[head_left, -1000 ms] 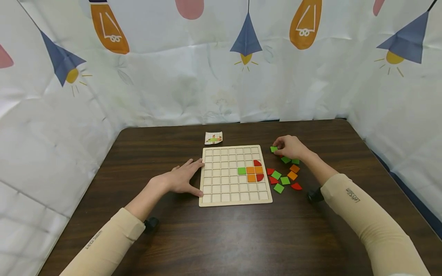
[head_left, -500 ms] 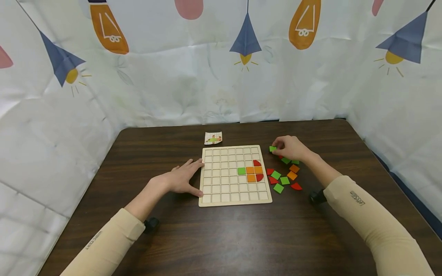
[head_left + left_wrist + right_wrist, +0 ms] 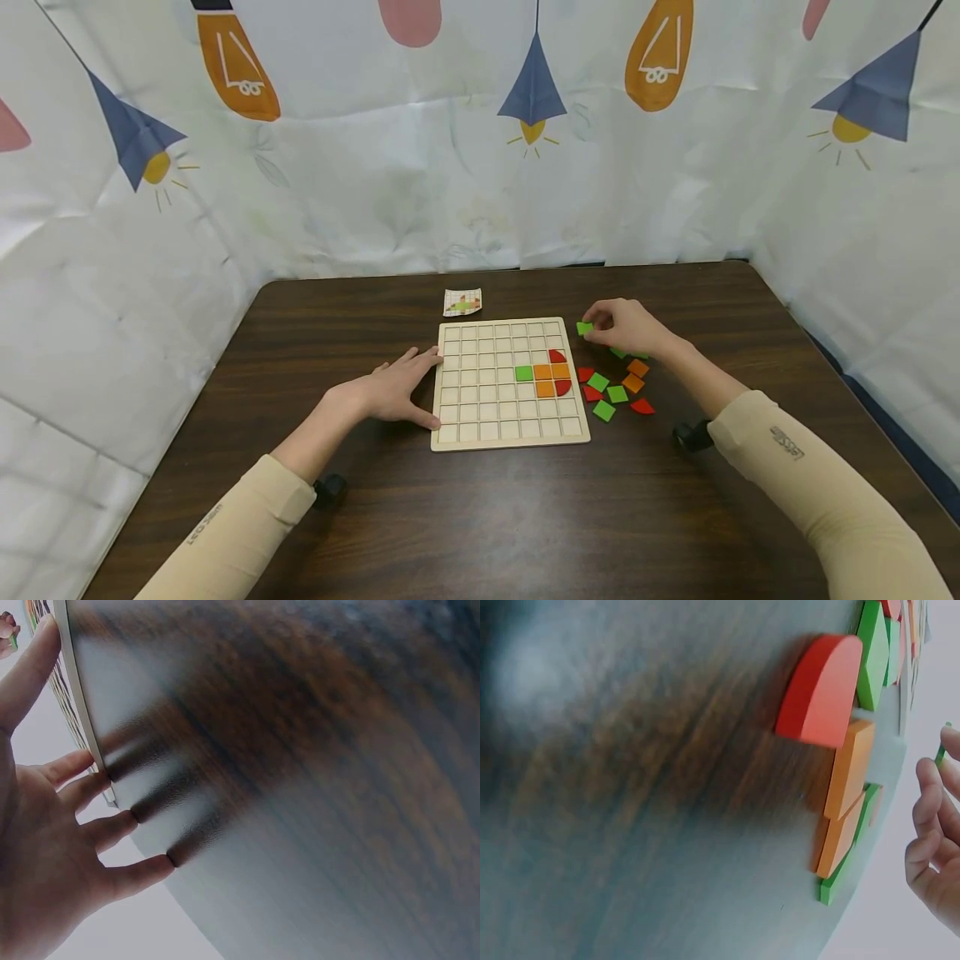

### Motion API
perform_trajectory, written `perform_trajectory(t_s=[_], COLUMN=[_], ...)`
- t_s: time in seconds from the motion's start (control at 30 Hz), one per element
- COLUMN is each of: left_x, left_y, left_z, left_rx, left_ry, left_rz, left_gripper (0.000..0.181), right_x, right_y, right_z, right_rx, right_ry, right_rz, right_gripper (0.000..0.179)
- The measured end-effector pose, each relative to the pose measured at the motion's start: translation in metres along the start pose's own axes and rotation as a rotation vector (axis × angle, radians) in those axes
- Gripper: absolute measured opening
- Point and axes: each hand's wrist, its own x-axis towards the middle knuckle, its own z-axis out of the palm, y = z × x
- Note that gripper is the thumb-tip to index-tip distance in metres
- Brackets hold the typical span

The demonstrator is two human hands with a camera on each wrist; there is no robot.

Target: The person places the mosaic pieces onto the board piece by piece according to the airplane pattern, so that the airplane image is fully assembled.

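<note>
My left hand [image 3: 390,388] lies with fingers spread, its fingertips at the left edge of a pale wooden grid board [image 3: 480,408]. In the left wrist view the thumb and fingers of the left hand [image 3: 52,840] reach that edge and the dark tabletop. Beyond the board's upper right side, my right hand [image 3: 627,325] pinches a green square tile [image 3: 584,329] between thumb and fingers. The right wrist view shows that hand [image 3: 937,825] raised above the tabletop. On the board sit a green tile [image 3: 523,373], several orange squares [image 3: 542,372] and two red quarter-round tiles [image 3: 562,387].
Loose green, orange and red tiles [image 3: 617,394] lie on the dark table [image 3: 495,517] right of the board, some partly hidden by the right hand. A small pattern card [image 3: 462,302] lies behind the board. A printed curtain [image 3: 360,183] surrounds the table.
My right hand has moved slightly left towards the board, carrying the green tile. The left hand and the tiles on the board have stayed in place.
</note>
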Motion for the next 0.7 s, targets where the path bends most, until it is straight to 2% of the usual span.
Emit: perform_trajectory(t_s=[0.37,0.7], left_x=[0.001,0.0], left_y=[-0.002,-0.002], left_z=[0.0,0.001], left_rx=[-0.004,-0.01], left_ry=[0.001,0.001], left_rz=[0.003,0.003], left_gripper=[0.111,0.112], right_x=[-0.009,-0.017], right_y=[-0.015,-0.039], right_z=[0.014,0.027], right_rx=[0.032,0.061], right_ry=[-0.046,-0.113], right_rz=[-0.075,-0.138], right_gripper=[0.024,0.023])
